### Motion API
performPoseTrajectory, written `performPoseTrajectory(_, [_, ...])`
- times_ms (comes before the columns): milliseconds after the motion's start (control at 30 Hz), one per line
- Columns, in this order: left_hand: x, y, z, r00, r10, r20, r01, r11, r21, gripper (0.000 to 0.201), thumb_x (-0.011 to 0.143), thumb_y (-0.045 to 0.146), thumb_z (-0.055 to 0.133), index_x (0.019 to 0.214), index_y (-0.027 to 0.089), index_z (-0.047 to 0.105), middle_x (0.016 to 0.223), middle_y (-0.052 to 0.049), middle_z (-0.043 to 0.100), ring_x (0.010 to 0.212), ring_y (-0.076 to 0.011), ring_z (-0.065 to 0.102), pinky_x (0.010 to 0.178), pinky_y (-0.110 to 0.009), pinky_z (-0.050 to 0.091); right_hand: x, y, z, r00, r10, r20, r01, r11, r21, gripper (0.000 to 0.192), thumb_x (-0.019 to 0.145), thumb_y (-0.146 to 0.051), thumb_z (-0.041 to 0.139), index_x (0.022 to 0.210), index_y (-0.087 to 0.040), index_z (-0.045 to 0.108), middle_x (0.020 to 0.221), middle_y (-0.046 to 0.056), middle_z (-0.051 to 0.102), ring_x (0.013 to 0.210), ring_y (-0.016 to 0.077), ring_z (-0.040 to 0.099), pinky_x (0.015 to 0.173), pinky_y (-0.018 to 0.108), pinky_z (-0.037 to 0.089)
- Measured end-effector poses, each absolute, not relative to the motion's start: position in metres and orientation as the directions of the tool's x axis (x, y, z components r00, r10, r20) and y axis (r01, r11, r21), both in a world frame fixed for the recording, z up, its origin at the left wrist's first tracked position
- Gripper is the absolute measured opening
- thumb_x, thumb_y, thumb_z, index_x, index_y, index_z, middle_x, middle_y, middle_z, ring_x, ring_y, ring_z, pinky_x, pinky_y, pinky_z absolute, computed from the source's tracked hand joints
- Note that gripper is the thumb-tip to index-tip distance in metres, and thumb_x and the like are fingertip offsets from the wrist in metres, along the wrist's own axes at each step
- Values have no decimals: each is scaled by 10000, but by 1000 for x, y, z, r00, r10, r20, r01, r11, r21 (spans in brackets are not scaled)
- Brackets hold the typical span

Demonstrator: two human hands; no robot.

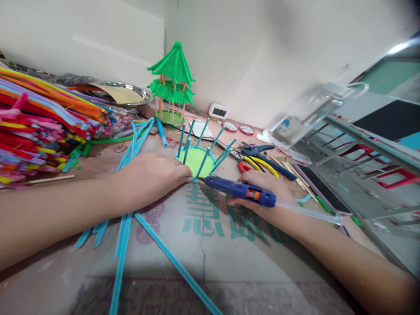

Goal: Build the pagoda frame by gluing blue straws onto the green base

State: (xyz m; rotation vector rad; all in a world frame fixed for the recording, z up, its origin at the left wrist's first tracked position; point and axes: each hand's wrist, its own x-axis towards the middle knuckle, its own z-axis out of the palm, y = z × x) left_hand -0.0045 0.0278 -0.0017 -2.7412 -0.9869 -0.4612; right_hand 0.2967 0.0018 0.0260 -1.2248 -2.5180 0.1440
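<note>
My right hand (pixel 262 188) is wrapped round a dark blue hot glue gun (pixel 241 190), with a clear glue stick (pixel 308 212) out of its back end. Its nozzle points left at the near rim of a light green disc (pixel 193 159). Blue edging runs round the disc, and several thin blue sticks (pixel 204 162) stand up from it. Fingers pinched, my left hand (pixel 157 179) holds a blue pipe cleaner strip (pixel 194 180) against that near rim, close to the nozzle. Most of the strip is hidden by the fingers. Long blue pipe cleaners (pixel 177 262) lie below and under my left forearm.
A green pavilion model (pixel 173 87) stands behind the disc beside a white digital timer (pixel 219 111). Colourful pipe cleaners (pixel 42 127) are heaped at left, near a metal tray (pixel 144 94). Pliers (pixel 259 148) and a phone (pixel 323 188) lie at right, by the table edge.
</note>
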Motion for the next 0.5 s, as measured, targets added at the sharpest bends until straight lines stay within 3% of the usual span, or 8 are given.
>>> performPoseTrajectory(233, [-4,28,-2,710,604,362,655,-755,-24,303,1029,343,461,1013,265,753,908,-18,777,791,-191,695,681,-297,430,296,2,28,-576,776,255,755,625,-196,396,863,-590,711,804,-202,663,738,21,647,686,182,616,613,273,418])
performPoseTrajectory(500, [-5,30,-6,713,577,398,646,-762,-50,281,1035,366,475,1005,260,733,897,3,782,785,-207,700,632,-313,383,299,-1,30,-585,774,244,773,623,-123,369,868,-568,715,847,-205,652,779,30,655,718,195,616,637,285,413])
